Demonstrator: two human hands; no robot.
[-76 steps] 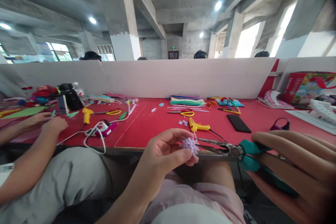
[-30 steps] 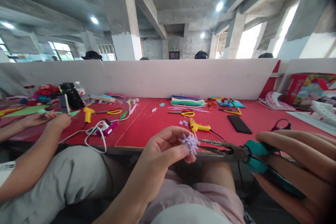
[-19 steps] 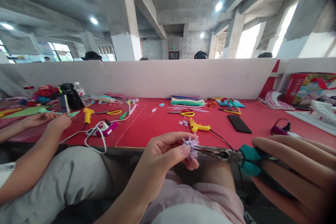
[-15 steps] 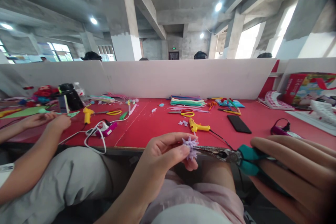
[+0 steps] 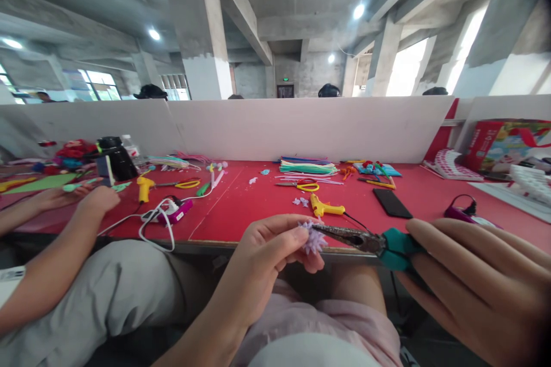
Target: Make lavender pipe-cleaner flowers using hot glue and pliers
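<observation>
A small spiky lilac flower (image 5: pixel 315 241) is pinched between the thumb and fingers of my left hand (image 5: pixel 275 249), just in front of the table edge. My right hand (image 5: pixel 477 275) is wrapped around the teal handles of a pair of needle-nose pliers (image 5: pixel 355 238). The tips of the pliers touch the upper part of the flower, close to my left thumb. Whether the jaws grip a petal is too small to tell. Beyond my hands lie a yellow glue gun (image 5: pixel 326 207) and some lilac scraps (image 5: pixel 301 202).
Yellow-handled scissors (image 5: pixel 306 185), bundled pipe cleaners (image 5: pixel 307 167) and a black phone (image 5: pixel 392 203) lie on the red table (image 5: pixel 232 200). A white partition (image 5: pixel 301 129) runs behind. At left, a co-worker's hands (image 5: pixel 97 198) work near another glue gun (image 5: pixel 145 188) and a power strip (image 5: pixel 175 212).
The pliers have shifted slightly left and up against the flower, my right hand moving with them. The flower has turned a little in my left fingers.
</observation>
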